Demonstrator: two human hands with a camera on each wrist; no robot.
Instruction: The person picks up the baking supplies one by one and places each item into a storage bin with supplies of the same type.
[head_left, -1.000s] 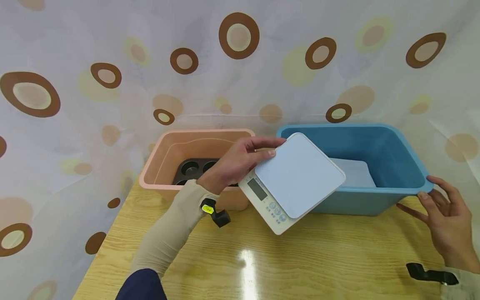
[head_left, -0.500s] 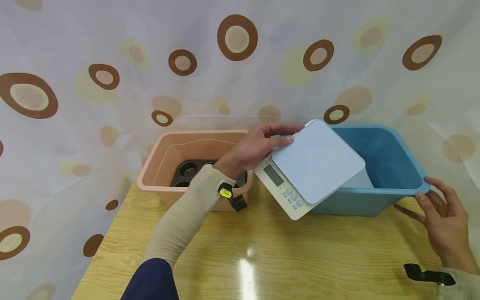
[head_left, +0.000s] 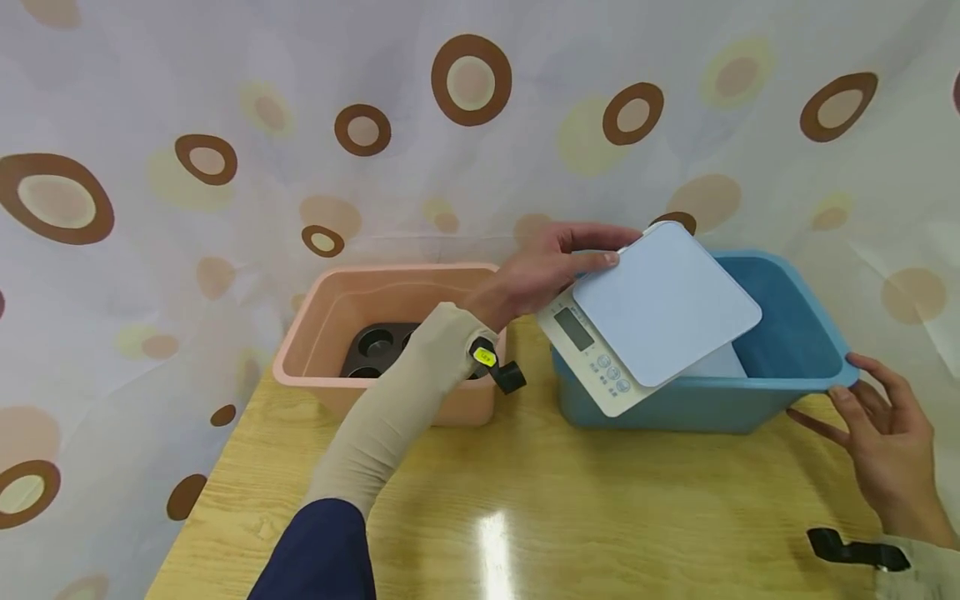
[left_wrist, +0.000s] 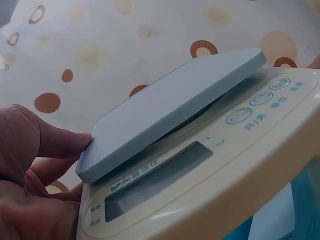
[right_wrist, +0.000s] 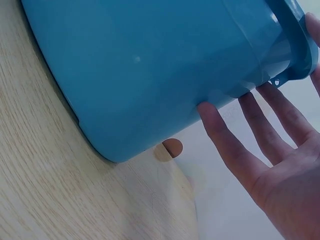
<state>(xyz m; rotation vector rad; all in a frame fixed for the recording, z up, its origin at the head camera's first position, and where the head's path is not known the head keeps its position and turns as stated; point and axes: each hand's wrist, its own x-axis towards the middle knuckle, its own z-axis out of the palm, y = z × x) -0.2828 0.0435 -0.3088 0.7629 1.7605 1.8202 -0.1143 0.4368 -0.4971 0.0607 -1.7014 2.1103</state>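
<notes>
My left hand (head_left: pixel 540 271) pinches a white digital kitchen scale (head_left: pixel 667 300) by its upper left edge, thumb on top of the weighing plate. Tilted, the scale hangs over the left part of the blue bin (head_left: pixel 675 406), its display and buttons facing me. In the left wrist view the thumb presses the corner of the scale's plate (left_wrist: pixel 170 110). My right hand (head_left: pixel 892 442) holds the blue bin's right front rim corner; the right wrist view shows its fingertips against the bin's wall (right_wrist: pixel 150 70). A flat pale thing (head_left: pixel 716 364) lies inside the blue bin, partly hidden by the scale.
To the left stands a pink bin (head_left: pixel 315 333) with a dark muffin tin (head_left: pixel 375 344) inside, partly behind my left forearm. Both bins rest on a wooden table (head_left: pixel 585 508) against a patterned backdrop (head_left: pixel 262 83).
My left hand has carried the scale to the right and upward, from between the bins to over the blue bin. My right hand stays at the blue bin's corner.
</notes>
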